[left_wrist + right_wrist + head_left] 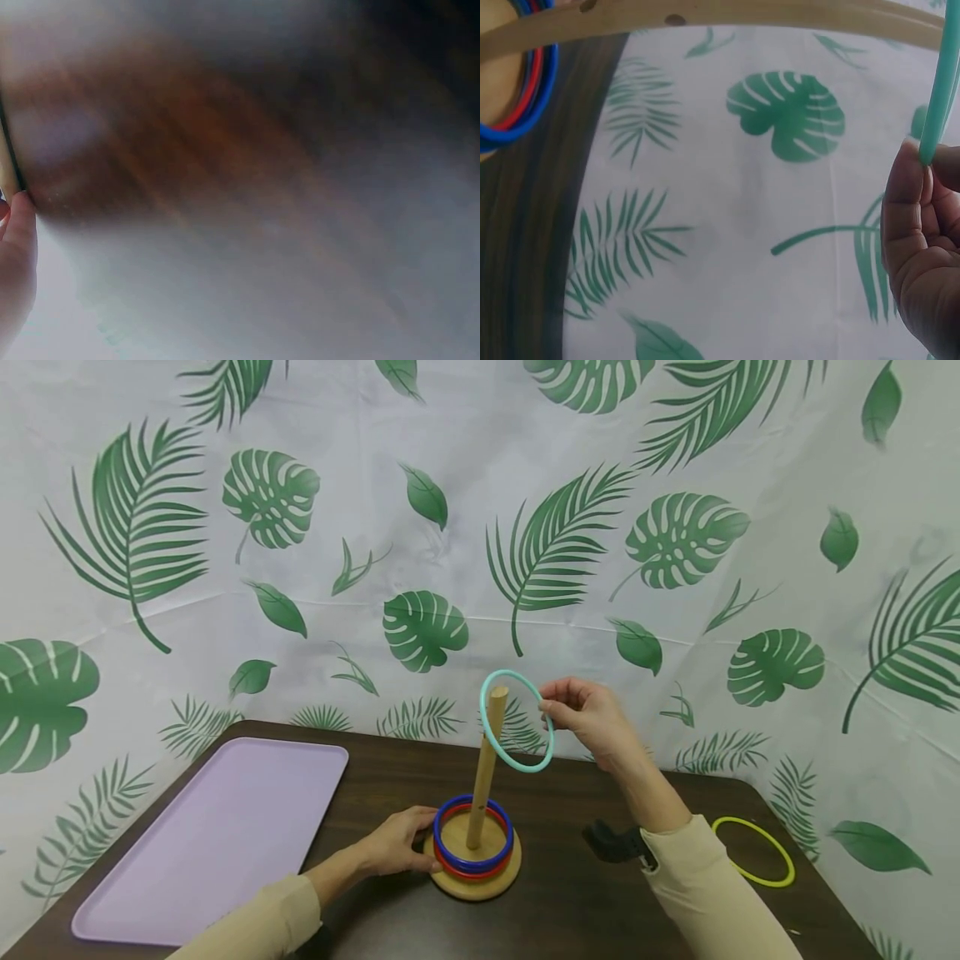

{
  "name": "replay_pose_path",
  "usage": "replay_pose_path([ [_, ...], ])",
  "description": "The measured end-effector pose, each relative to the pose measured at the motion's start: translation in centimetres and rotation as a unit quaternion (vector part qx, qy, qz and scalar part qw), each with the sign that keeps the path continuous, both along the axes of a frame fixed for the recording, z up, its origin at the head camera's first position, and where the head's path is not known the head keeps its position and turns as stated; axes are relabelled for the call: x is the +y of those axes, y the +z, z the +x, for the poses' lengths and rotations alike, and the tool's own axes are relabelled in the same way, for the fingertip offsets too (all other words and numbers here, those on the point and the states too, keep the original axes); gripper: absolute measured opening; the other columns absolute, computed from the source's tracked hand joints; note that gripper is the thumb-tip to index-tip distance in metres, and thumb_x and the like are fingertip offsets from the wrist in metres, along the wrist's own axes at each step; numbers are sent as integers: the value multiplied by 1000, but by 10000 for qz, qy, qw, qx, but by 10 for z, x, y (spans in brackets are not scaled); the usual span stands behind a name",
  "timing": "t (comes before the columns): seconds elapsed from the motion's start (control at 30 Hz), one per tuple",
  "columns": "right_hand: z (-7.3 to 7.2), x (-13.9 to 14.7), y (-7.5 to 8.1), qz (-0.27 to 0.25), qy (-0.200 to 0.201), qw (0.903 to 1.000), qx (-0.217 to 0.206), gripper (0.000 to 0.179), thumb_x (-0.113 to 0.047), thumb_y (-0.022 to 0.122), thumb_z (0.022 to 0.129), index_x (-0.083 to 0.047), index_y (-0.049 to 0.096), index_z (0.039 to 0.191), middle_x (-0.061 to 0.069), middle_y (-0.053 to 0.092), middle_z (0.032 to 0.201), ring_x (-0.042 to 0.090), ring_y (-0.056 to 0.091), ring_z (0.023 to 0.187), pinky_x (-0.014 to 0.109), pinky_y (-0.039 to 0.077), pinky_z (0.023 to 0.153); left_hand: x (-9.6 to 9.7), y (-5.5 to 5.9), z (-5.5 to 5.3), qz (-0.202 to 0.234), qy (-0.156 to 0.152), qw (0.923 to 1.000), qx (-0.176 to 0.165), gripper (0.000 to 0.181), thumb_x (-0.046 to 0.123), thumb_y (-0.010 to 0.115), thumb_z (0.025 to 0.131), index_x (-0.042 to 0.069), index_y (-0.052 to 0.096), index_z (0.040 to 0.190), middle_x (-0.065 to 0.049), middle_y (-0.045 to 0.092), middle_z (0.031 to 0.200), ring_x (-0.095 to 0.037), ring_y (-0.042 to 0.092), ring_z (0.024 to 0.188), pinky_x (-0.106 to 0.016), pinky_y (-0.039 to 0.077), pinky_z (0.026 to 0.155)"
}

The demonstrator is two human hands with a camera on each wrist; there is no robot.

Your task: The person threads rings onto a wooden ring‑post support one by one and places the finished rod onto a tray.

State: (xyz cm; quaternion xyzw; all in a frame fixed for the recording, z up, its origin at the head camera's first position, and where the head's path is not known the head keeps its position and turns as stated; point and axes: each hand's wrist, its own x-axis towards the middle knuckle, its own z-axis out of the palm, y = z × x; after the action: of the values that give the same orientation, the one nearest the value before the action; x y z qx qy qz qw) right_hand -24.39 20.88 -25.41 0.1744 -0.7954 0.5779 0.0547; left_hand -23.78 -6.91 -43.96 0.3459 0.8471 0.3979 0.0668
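Observation:
A wooden peg (483,777) rises, slightly tilted in the head view, from a round wooden base (480,890). Around its foot lie a blue ring (511,843) and a red ring (450,863), the blue above the red. My right hand (596,722) pinches a teal ring (551,747) between thumb and fingers at the peg's top. The peg's tip shows inside the ring's outline; whether it passes through, I cannot tell. My left hand (397,842) holds the base's left edge, thumb in front and fingers behind. The left wrist view is mostly blurred, with fingertips (22,206) at its left edge.
A yellow ring (787,868) lies on the dark table (555,910) at the right. On the left a lilac tray (232,827) takes up much of the tabletop. Behind the table hangs a white leaf-patterned cloth (465,560).

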Motion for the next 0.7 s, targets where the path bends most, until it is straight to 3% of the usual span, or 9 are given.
replay_pose_path([
  [0.2,-4,-8,-7,26,5,9999,-133,24,-3,58,90,12,56,108,2,60,83,9,60,72,21,56,67,-1,0,0,47,-5,10000,-10,69,22,79,74,-6,51,130,-21,50,132,-37,46,123,-45,45,100],
  [0.37,-8,-8,-23,166,-130,9996,-179,24,-3,59,90,13,56,108,6,60,85,14,60,74,21,55,65,0,0,0,1,29,10000,85,69,23,80,73,-6,52,130,-21,50,131,-36,47,123,-46,44,101],
  [0.7,-12,-7,-87,677,-287,9964,-415,16,4,59,86,15,59,98,13,63,78,8,57,65,18,51,58,0,0,0,-75,66,9997,238,68,24,80,72,-4,54,128,-20,53,129,-36,48,122,-51,40,103],
])
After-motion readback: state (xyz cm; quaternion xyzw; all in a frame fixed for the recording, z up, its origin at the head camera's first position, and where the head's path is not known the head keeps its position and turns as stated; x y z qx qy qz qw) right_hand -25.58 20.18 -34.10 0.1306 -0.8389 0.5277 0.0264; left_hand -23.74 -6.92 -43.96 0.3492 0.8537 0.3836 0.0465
